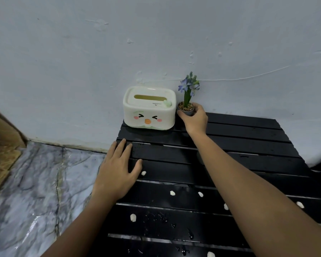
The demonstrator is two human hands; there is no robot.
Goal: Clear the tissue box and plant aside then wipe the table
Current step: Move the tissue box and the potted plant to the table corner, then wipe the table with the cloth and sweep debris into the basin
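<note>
1. Tissue box (149,108) sits at the desk's (239,145) 11 o'clock corner, against the wall.
2. Right hand (195,119), grip closed around the potted plant (187,101) just beside the box at 12 o'clock; not visibly lifted.
3. Left hand (117,171) flat, empty.
4. Crumbs (133,217) and droplets remain; wiping outstanding.

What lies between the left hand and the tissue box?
In the head view, only bare black table slats separate the left hand from the tissue box; nothing else lies there.

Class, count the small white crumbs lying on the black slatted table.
7. One by the left hand's thumb, two mid-table, one beside the right forearm, one far right, one near-left, one at the bottom edge. The arm may hide others.
</note>
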